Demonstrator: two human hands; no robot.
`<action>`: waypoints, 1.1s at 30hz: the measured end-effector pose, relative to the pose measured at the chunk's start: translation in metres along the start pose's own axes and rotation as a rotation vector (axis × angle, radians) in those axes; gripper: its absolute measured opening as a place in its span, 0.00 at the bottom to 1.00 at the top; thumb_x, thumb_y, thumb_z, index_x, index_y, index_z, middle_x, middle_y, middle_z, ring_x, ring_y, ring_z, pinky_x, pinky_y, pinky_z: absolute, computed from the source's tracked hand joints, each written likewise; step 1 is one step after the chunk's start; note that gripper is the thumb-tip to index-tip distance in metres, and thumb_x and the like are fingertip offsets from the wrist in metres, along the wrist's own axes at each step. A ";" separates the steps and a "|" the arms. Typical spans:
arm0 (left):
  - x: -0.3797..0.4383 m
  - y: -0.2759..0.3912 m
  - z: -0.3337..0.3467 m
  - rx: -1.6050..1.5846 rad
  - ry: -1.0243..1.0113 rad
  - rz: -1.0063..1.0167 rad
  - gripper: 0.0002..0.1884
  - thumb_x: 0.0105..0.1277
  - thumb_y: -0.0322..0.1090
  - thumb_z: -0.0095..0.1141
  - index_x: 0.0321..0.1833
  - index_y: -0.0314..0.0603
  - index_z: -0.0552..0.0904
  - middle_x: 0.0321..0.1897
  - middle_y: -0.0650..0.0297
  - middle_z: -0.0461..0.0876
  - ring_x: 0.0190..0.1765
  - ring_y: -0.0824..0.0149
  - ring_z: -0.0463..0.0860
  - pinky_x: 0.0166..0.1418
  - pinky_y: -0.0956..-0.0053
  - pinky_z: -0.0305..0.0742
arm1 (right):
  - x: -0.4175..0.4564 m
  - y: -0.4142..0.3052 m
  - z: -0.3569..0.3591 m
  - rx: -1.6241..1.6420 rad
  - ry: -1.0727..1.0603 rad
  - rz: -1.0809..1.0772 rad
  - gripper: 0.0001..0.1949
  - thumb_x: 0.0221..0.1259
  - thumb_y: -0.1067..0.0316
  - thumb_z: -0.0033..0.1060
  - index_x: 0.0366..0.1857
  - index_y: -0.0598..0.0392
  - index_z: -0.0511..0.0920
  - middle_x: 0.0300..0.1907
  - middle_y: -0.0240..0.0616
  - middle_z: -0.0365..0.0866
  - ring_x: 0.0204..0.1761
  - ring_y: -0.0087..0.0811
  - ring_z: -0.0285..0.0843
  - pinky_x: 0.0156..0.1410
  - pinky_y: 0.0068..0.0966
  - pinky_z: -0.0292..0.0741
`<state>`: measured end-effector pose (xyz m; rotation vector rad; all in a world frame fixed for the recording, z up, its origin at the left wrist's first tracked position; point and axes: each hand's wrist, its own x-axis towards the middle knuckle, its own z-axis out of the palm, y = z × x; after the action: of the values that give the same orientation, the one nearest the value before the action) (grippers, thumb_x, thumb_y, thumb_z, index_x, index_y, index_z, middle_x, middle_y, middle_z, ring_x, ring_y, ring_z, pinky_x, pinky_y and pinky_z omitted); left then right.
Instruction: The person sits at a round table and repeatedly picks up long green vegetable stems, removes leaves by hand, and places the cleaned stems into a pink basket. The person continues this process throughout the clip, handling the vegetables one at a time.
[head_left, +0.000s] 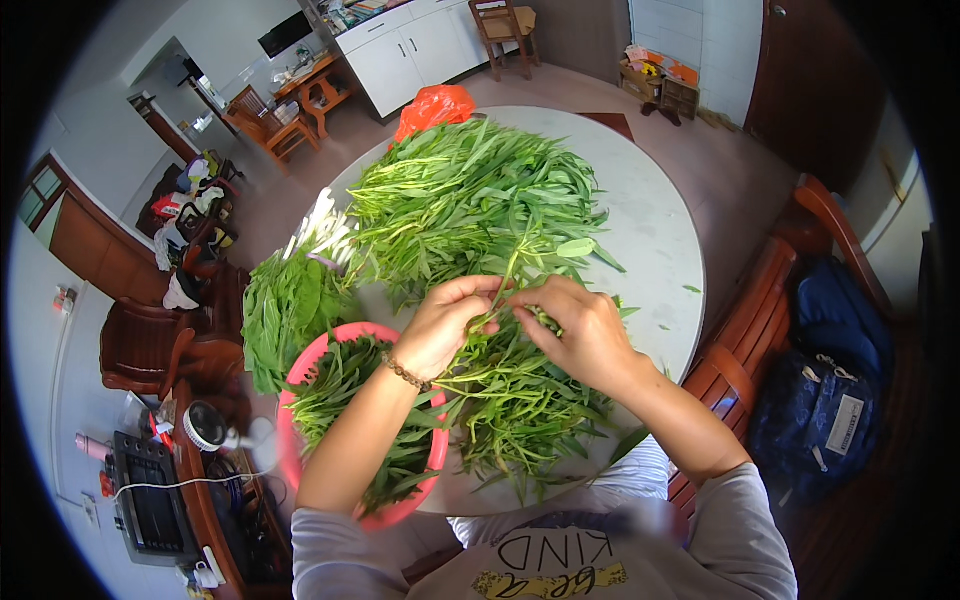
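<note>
Both my hands meet over the middle of a round grey table. My left hand, a beaded bracelet at its wrist, pinches the stem of a leafy green sprig. My right hand grips at the same stem, with short green pieces under its fingers. Beneath them lies a loose pile of green stems and leaves. Beyond spreads a larger heap of long-leaved greens. At the left, a pink plastic basket holds more leafy greens.
White-stemmed leafy vegetables lie at the table's left edge, a red plastic bag at its far edge. A wooden bench with a dark blue backpack stands right. A small fan is at lower left.
</note>
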<state>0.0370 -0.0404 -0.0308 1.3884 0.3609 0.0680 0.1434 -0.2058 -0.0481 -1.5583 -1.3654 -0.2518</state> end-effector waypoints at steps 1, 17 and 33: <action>0.000 -0.001 0.000 -0.006 0.010 0.001 0.17 0.69 0.26 0.44 0.58 0.29 0.75 0.52 0.59 0.80 0.49 0.70 0.78 0.50 0.77 0.74 | 0.001 -0.005 -0.002 0.001 0.004 -0.026 0.07 0.54 0.69 0.64 0.37 0.51 0.81 0.32 0.40 0.82 0.27 0.41 0.82 0.30 0.33 0.79; 0.007 -0.012 0.009 -0.268 0.110 -0.011 0.16 0.68 0.26 0.53 0.59 0.35 0.75 0.46 0.64 0.81 0.48 0.73 0.79 0.51 0.75 0.75 | -0.017 -0.001 0.019 -0.228 -0.059 0.047 0.06 0.51 0.70 0.65 0.30 0.54 0.77 0.27 0.35 0.77 0.21 0.35 0.78 0.26 0.31 0.75; -0.004 -0.003 0.010 -0.230 0.191 0.019 0.15 0.69 0.28 0.52 0.57 0.38 0.78 0.39 0.65 0.80 0.34 0.76 0.76 0.35 0.80 0.75 | -0.011 0.025 -0.029 0.993 0.387 0.955 0.06 0.61 0.60 0.48 0.33 0.48 0.71 0.25 0.27 0.71 0.20 0.17 0.59 0.22 0.15 0.57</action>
<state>0.0358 -0.0514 -0.0320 1.1606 0.4836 0.2511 0.1734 -0.2311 -0.0555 -1.0368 -0.2186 0.6061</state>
